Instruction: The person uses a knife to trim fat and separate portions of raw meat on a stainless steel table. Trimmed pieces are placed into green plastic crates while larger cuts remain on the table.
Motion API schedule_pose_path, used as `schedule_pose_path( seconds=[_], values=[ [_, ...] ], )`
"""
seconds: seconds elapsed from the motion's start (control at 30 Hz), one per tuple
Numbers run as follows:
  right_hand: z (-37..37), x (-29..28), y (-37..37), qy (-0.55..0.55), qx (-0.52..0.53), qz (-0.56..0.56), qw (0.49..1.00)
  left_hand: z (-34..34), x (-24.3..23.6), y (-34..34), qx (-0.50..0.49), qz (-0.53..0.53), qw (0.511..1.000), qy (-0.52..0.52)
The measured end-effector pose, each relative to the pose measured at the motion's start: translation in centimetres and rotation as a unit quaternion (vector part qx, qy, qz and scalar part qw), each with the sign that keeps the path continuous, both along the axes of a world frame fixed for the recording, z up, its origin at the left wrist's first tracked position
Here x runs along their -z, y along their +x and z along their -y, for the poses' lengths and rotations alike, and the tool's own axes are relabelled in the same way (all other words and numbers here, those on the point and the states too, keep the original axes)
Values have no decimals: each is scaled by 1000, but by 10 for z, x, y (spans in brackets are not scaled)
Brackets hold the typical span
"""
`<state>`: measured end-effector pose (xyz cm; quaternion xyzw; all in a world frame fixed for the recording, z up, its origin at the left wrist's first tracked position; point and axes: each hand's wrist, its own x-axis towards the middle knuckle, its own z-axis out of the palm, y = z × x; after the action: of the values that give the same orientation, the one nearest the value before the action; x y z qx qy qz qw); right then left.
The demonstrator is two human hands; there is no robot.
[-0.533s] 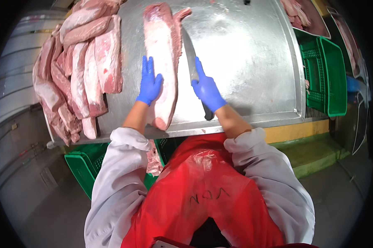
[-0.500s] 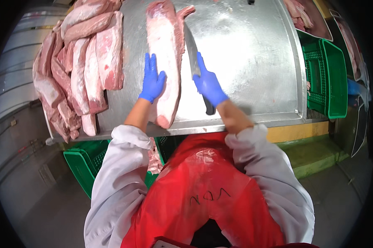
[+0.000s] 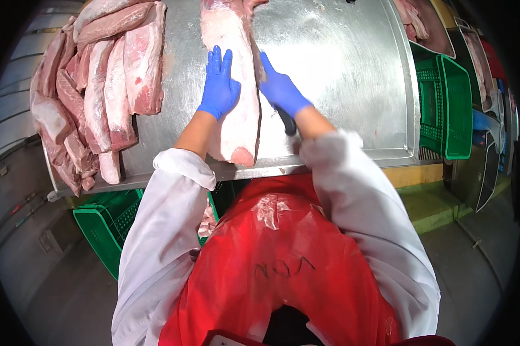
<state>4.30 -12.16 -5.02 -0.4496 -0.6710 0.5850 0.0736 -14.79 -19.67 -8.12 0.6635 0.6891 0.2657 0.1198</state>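
A long slab of pale, fatty meat (image 3: 237,124) lies lengthwise on the metal table (image 3: 346,109), its near end close to the front edge. My left hand (image 3: 220,83), in a blue glove, rests flat on the slab with fingers stretched forward. In my right hand (image 3: 283,92), also gloved in blue, is a knife (image 3: 287,122) with a black handle; the index finger reaches along toward the blade. The blade runs against the slab's right side and is partly hidden by the hand and the meat.
Several long meat pieces (image 3: 98,86) are piled on the table's left. A green crate (image 3: 457,109) stands beyond the right edge, with trays of meat (image 3: 418,23) behind it. Another green crate (image 3: 98,230) sits below the front edge at left. A raised rim borders the table.
My left hand has moved forward and onto the slab's top. My right hand and the knife have come forward and left, against the slab's side. The slab's near end looks wider and flatter.
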Motion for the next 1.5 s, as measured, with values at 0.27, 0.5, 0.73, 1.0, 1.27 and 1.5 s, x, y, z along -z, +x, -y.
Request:
schedule_pose_path(
  seconds=[0.27, 0.5, 0.73, 1.0, 1.27, 1.5],
  values=[
    [63, 46, 26, 88, -18, -99, 991, -30, 24, -16, -56, -38, 997, 42],
    [39, 2, 18, 0, -41, 40, 998, 58, -15, 46, 6, -95, 994, -53],
    [97, 30, 54, 66, -47, -66, 995, 54, -15, 43, -48, -111, 991, -56],
    [196, -66, 129, -72, -142, 74, 984, 50, -17, 29, -45, -83, 995, -42],
    [163, -147, 220, -84, -231, 17, 969, -7, -67, 36, -261, -28, 910, -320],
    [122, -142, 313, -75, 118, 6, 990, -27, -18, -60, -271, 299, 885, -232]
  ],
)
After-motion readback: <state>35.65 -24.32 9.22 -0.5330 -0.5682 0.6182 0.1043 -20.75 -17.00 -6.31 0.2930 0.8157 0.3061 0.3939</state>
